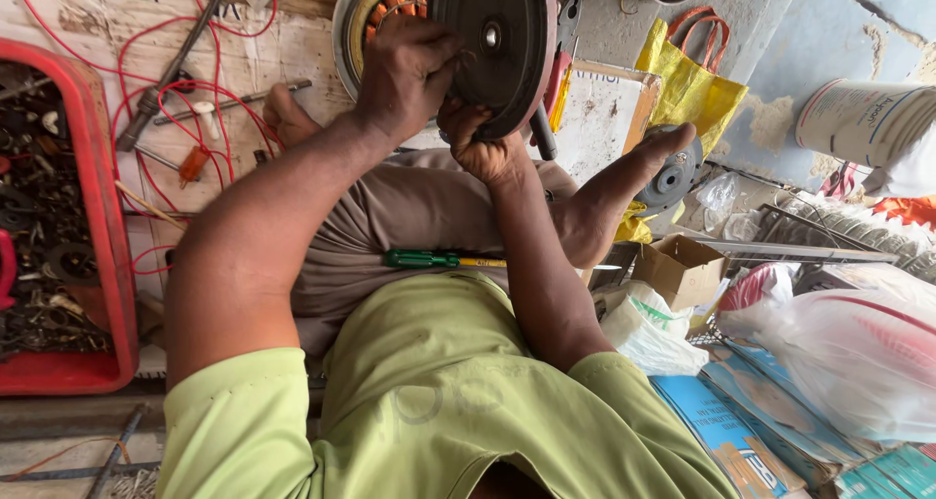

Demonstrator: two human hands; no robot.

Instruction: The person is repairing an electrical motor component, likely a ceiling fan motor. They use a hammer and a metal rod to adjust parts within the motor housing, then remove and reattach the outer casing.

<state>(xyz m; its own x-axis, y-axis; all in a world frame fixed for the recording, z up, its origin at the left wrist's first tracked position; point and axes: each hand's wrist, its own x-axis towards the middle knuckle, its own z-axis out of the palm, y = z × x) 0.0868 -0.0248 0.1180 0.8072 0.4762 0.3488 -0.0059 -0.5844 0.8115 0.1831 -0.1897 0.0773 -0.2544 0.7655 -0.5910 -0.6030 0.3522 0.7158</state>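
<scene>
Both hands on the dark round motor cover, held up at 12 o'clock over my lap. Left hand clamps its rim at 9 o'clock, fingers curled tight on the edge. Right hand grips from 6 o'clock, fist closed under the rim. Behind the cover, at 11 o'clock, the stator with copper windings sits in its metal housing, windings exposed. So cover looks to be off or not seated yet; can't tell which way it's going. Green-handled screwdriver lies loose across my lap at 6 o'clock, untouched. Red tray of parts at 9 o'clock, red wire looped on the cardboard beside it. No fasteners visible in the cover.
</scene>
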